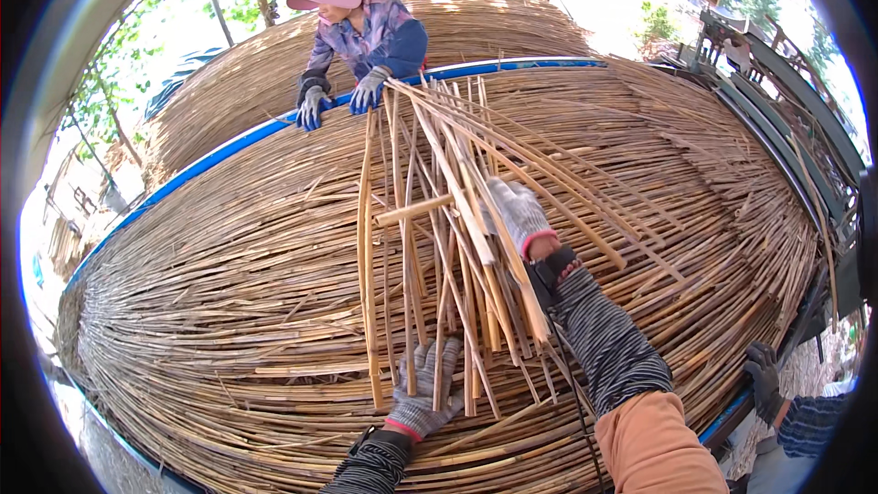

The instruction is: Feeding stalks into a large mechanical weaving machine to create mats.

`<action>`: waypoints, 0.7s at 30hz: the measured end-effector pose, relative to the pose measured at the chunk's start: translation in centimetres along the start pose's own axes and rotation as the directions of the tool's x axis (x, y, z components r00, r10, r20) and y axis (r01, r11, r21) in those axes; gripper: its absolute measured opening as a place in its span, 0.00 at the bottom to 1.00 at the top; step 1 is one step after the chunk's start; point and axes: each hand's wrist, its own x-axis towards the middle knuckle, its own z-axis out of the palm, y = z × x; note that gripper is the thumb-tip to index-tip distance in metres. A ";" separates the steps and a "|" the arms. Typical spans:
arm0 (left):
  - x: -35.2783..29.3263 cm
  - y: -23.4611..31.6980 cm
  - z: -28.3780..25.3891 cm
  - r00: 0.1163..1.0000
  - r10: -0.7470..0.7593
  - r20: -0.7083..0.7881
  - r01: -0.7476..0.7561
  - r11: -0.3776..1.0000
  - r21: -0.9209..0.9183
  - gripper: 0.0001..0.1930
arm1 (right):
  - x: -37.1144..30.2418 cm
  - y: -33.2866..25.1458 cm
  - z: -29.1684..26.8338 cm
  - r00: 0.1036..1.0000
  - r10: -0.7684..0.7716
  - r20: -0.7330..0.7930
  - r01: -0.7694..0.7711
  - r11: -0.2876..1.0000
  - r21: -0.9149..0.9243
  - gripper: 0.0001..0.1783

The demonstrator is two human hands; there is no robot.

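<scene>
A loose bundle of tan reed stalks [448, 201] lies crosswise over a broad layer of reeds [229, 311], fanned out toward me. My left hand [425, 393], in a grey knit glove, is at the bundle's near ends. Its fingers stretch out and apart, with stalks passing over and between them. Farther up on the right side, my right hand [519, 212] wears the same kind of glove and is closed around some of the stalks. Those stalks partly hide its fingers, and the hand is slightly blurred. One short thick stalk [414, 211] lies across the bundle.
Across the layer, a person in a pink hat [357, 46] has gloved hands at the bundle's far ends. A blue rail [229, 151] edges the far side, with another reed heap [494, 18] behind. Dark metal machinery [777, 119] stands right. Another gloved hand [762, 380] appears lower right.
</scene>
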 end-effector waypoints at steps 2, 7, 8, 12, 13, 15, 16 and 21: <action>0.1 0.0 -1.0 1.000 -0.003 -0.021 0.003 1.000 0.021 0.43 | -1.9 0.9 -0.2 0.959 -0.265 -0.099 0.206 0.893 -0.400 0.15; -0.3 -0.3 -1.4 1.000 -0.021 0.012 0.020 0.997 0.072 0.44 | -5.9 1.1 1.7 0.879 -0.477 -0.024 0.088 0.210 -0.974 0.33; -0.4 -0.4 -1.3 1.000 -0.024 0.012 0.023 0.997 0.074 0.44 | -6.7 1.1 2.3 0.905 -0.421 -0.060 -0.005 0.131 -0.991 0.38; 0.6 0.3 -0.5 0.999 0.029 -0.023 -0.027 0.995 0.093 0.43 | -5.8 3.9 0.4 0.972 -0.235 0.001 0.052 0.210 -0.976 0.47; -0.4 -0.5 -0.7 0.999 0.024 -0.024 -0.021 0.993 0.120 0.43 | -7.6 3.2 3.4 0.984 -0.176 0.013 0.050 0.204 -0.978 0.47; 0.1 -0.6 0.1 0.998 0.012 0.061 -0.022 0.986 0.164 0.42 | -7.8 2.8 5.2 0.997 -0.066 0.044 0.057 0.201 -0.978 0.52; 0.2 -0.7 0.4 0.990 -0.019 0.140 -0.013 0.976 0.219 0.42 | -9.2 2.5 7.3 0.994 -0.072 0.088 0.093 0.078 -0.993 0.54; -0.8 -2.5 1.3 0.996 -0.030 0.084 0.015 0.986 0.165 0.43 | -10.1 3.4 10.5 0.964 -0.016 0.267 0.267 0.081 -0.960 0.58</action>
